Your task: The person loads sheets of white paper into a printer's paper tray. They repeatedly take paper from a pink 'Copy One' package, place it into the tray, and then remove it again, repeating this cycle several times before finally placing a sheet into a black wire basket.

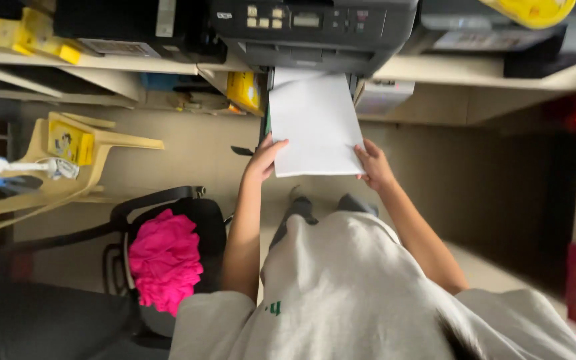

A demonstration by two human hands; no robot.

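Head view, looking straight down. Item: white sheet of paper [315, 127], upper centre of the frame, top edge at the output slot of a dark printer [315, 30] on a pale shelf [435, 67]. Left hand [265, 157] grasps its lower left corner, right hand [371, 163] its lower right corner, fingers pinching each side, likely to keep it flat. Lower left: black chair [201, 213] carrying pink cloth [165, 260]. Left edge: cream plastic chair [111, 143].
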